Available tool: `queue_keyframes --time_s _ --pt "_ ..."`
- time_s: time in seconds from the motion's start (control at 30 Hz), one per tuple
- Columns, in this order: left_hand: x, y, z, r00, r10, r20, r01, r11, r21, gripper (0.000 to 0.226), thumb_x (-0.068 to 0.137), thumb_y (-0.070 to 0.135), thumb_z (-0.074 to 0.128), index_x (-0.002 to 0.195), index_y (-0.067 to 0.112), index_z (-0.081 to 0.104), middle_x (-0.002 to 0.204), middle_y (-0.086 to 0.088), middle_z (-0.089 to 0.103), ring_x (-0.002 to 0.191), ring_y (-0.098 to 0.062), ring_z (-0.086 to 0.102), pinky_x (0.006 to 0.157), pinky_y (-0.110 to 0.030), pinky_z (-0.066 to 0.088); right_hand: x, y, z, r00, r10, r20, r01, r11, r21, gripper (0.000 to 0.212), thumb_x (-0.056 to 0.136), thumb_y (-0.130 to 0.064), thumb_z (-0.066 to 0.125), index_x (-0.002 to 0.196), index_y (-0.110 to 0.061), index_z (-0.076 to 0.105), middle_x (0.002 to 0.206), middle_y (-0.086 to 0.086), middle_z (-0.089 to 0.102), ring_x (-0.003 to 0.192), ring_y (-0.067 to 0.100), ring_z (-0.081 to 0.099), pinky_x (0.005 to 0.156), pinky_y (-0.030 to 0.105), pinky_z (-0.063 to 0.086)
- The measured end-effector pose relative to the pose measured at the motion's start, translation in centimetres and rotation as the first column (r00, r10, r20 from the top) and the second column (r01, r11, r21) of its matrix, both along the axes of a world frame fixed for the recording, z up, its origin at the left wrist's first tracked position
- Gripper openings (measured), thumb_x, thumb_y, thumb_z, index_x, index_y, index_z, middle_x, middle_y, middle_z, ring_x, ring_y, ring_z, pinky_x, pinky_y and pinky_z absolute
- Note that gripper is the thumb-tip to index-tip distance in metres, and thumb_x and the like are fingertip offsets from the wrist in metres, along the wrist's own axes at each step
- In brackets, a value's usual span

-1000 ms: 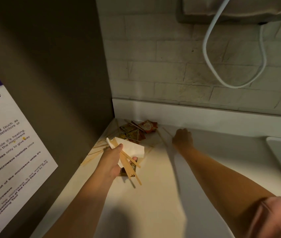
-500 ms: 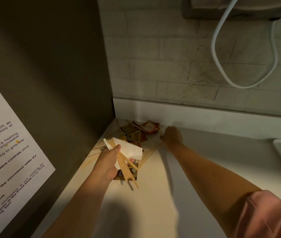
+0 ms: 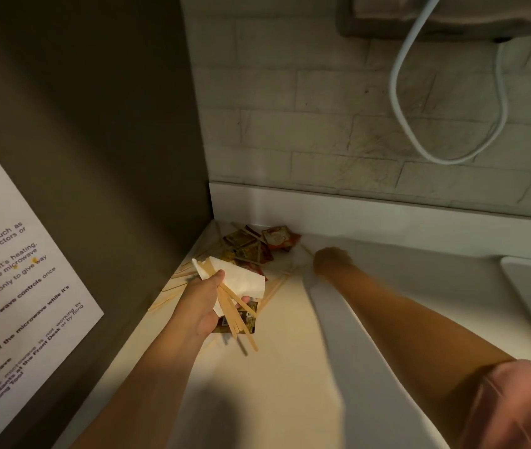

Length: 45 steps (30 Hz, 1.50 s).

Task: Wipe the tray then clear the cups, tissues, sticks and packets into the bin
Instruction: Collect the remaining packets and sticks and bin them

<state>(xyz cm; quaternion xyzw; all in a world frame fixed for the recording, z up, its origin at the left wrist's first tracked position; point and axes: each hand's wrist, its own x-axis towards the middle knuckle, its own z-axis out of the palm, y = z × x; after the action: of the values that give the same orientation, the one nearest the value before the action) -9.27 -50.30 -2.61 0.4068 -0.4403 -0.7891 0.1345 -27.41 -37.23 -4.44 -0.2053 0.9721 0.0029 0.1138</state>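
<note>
Head view: left hand [image 3: 202, 306] clutches tissue [image 3: 241, 280], sticks [image 3: 231, 314] and a packet [image 3: 248, 320], likely bundled for the bin; right hand [image 3: 332, 261] reaches far beside loose packets [image 3: 257, 244], its grip too blurred to tell.

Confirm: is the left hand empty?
No, the left hand grips a white tissue, a bunch of wooden sticks and a dark packet above the counter.

At your nine o'clock a printed notice [image 3: 14, 270] hung on a dark panel [image 3: 102, 124]; at one o'clock a white cable [image 3: 394, 82] looped across the brick wall [image 3: 290, 131].
</note>
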Motion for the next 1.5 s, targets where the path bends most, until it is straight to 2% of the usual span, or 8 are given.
queue_keyframes --time_s 0.3,0.47,0.6,0.7,0.83,1.1,1.27,1.5 --pt "0.2 -0.1 0.0 1.000 0.004 0.007 -0.005 1.000 0.005 0.038 0.097 0.012 0.048 0.133 0.006 0.039 0.121 -0.022 0.050 0.087 -0.035 0.058 0.037 -0.032 0.053 0.6 2.1 0.4 0.994 0.028 0.101 -0.025 0.999 -0.035 0.036 0.092 -0.012 0.052 0.124 0.005 0.052 0.125 0.019 0.056 0.118 0.032 0.053 0.093 0.034 0.045" --pt "0.2 -0.1 1.0 1.000 0.024 0.003 -0.024 0.999 0.021 0.040 0.096 0.011 0.049 0.134 0.012 0.038 0.121 -0.021 0.048 0.096 -0.037 0.055 0.039 -0.035 0.053 1.1 2.9 1.0 0.986 0.032 0.166 -0.013 0.993 -0.118 0.033 0.091 -0.011 0.054 0.119 0.007 0.051 0.079 0.010 0.051 0.091 0.028 0.055 0.069 0.030 0.044" --pt "0.6 0.0 1.7 1.000 0.023 0.008 -0.023 1.000 0.007 0.039 0.096 0.013 0.049 0.134 0.013 0.038 0.120 -0.020 0.048 0.092 -0.035 0.056 0.043 -0.038 0.055 2.2 2.2 1.6 0.977 0.202 0.069 -0.179 0.952 -0.248 0.032 0.100 -0.015 0.035 0.122 0.003 0.049 0.123 0.023 0.050 0.114 0.033 0.049 0.087 0.030 0.038" --pt "0.8 -0.3 1.6 0.999 0.023 0.024 -0.023 1.000 0.010 0.040 0.096 0.014 0.049 0.134 0.012 0.038 0.127 -0.020 0.049 0.099 -0.036 0.056 0.045 -0.038 0.056 4.1 0.8 1.3 0.911 0.408 0.069 -0.353 0.853 -0.386 0.032 0.100 -0.019 0.039 0.126 -0.006 0.051 0.117 0.013 0.049 0.107 0.027 0.049 0.076 0.024 0.032" --pt "1.0 -1.1 1.1 0.998 0.023 0.054 -0.022 1.000 -0.014 0.043 0.095 0.015 0.051 0.136 0.011 0.038 0.129 -0.022 0.051 0.105 -0.039 0.059 0.045 -0.039 0.056 5.3 -0.1 0.4 0.803 0.591 0.077 -0.541 0.776 -0.324 0.036 0.093 -0.016 0.052 0.129 -0.015 0.054 0.126 0.009 0.047 0.114 0.025 0.048 0.093 0.026 0.037" --pt "1.3 -1.7 0.7 0.998 0.032 0.049 -0.031 0.999 -0.018 0.036 0.096 0.016 0.050 0.130 0.011 0.040 0.126 -0.022 0.054 0.091 -0.036 0.061 0.037 -0.030 0.051 5.0 0.2 0.1 0.807 0.591 0.021 -0.539 0.750 -0.384 0.017 0.087 -0.010 0.061 0.098 -0.001 0.069 0.088 -0.010 0.040 0.093 0.021 0.048 0.071 0.015 0.031" --pt "1.5 -1.3 0.6 0.999 0.010 0.042 -0.008 0.999 -0.033 0.036 0.097 0.017 0.048 0.132 0.010 0.041 0.124 -0.023 0.056 0.074 -0.032 0.062 0.036 -0.030 0.051 5.2 0.7 0.1 0.820 0.571 0.040 -0.534 0.788 -0.308 0.025 0.088 -0.014 0.061 0.111 -0.006 0.060 0.118 0.009 0.052 0.107 0.026 0.052 0.080 0.021 0.035" --pt "1.8 -1.2 1.1 0.999 0.033 0.000 -0.033 0.998 -0.046 0.037 0.097 0.012 0.047 0.133 0.006 0.040 0.116 -0.020 0.055 0.078 -0.031 0.060 0.038 -0.032 0.053 5.9 1.8 0.2 0.835 0.533 0.138 -0.506 0.842 -0.187 0.026 0.096 -0.021 0.049 0.116 -0.007 0.059 0.120 0.011 0.058 0.111 0.024 0.053 0.096 0.031 0.040"
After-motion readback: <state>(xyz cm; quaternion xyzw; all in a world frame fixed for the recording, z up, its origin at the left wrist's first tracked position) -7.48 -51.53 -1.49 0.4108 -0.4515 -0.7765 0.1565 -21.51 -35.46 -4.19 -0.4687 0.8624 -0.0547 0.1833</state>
